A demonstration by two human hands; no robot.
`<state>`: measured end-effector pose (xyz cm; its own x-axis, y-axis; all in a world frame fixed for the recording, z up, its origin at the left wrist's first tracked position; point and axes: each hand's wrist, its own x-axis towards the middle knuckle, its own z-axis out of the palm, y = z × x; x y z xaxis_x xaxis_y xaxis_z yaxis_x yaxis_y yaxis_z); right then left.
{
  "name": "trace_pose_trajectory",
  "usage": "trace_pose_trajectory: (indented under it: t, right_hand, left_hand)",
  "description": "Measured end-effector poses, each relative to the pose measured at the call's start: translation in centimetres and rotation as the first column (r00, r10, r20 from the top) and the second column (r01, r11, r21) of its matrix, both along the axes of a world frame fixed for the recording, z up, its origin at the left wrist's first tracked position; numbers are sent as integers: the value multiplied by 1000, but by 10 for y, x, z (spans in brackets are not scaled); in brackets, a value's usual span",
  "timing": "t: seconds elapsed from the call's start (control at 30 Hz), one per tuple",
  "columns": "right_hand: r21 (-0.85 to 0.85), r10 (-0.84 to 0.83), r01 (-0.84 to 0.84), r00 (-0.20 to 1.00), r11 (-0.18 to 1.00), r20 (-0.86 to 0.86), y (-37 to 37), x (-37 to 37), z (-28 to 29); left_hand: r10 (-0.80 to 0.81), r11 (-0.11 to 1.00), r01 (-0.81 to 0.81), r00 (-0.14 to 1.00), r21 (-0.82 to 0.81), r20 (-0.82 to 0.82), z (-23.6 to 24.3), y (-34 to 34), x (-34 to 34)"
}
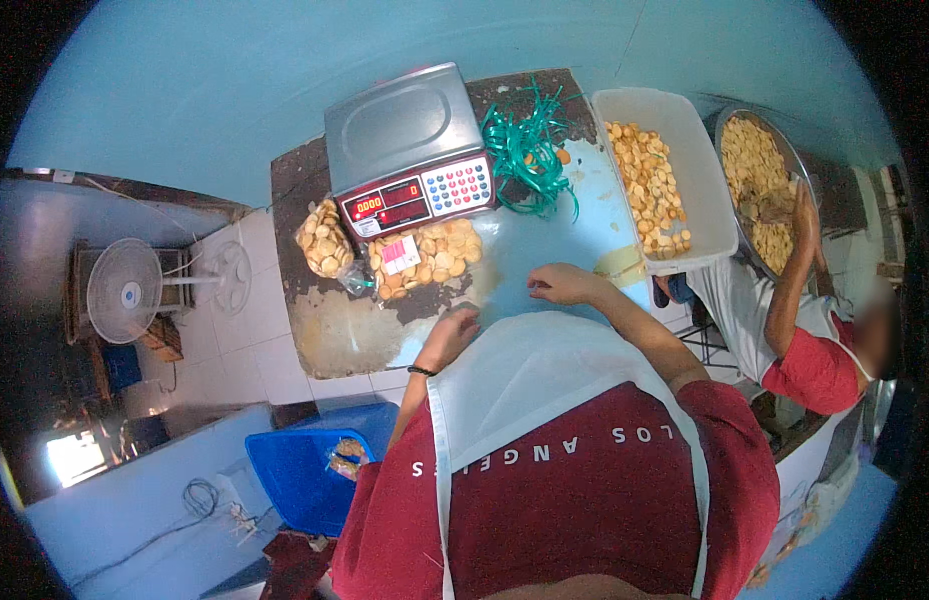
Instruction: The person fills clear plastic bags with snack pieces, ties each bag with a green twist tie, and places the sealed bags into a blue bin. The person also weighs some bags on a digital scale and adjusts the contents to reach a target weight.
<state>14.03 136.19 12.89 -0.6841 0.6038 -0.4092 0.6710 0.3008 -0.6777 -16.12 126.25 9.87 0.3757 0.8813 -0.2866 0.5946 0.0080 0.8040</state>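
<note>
My left hand (453,336) is at the table's near edge, its fingers loosely bent and holding nothing I can see. To its right, my right hand (565,284) hovers low over the blue tabletop, fingers loosely curled and slightly apart. Beyond my left hand lies a clear bag of round crackers (455,247) with a pink-and-white label, in front of a digital scale (410,150). Another tied bag of crackers (324,240) leans at the scale's left. The scale's metal pan carries nothing. Right of the scale sits a tangle of green plastic ribbon (533,160).
A white plastic bin (707,225) of loose round crackers stands at the table's right. Beyond it, a co-worker (810,350) reaches into a large metal basin (725,118) of crackers. A blue tub (285,480) holding a small packet is at lower left; a white fan (127,290) stands farther left.
</note>
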Motion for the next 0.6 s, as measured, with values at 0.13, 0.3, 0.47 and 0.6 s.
trace_pose_trajectory:
  t: [0.13, 0.3, 0.47, 0.6]
  right_hand:
    - [12, -16, 16, 1000, 1000, 9, 5, 32, 6]
    - [27, -152, 154, 986, 988, -70, 3, 79, 11]
    - [85, -326, 327, 945, 941, -29, -1, 144, 4]
    - [166, -481, 460, 869, 872, 120, 4, 217, -12]
  left_hand:
    - [71, 993, -58, 990, -104, 122, -2, -5, 41]
    - [114, 964, -61, 974, -258, 198, -1, 4, 85]
    - [53, 969, -7, 982, -246, 182, 5, 12, 118]
    - [-145, 989, 145, 989, -23, -3, 16, 18, 138]
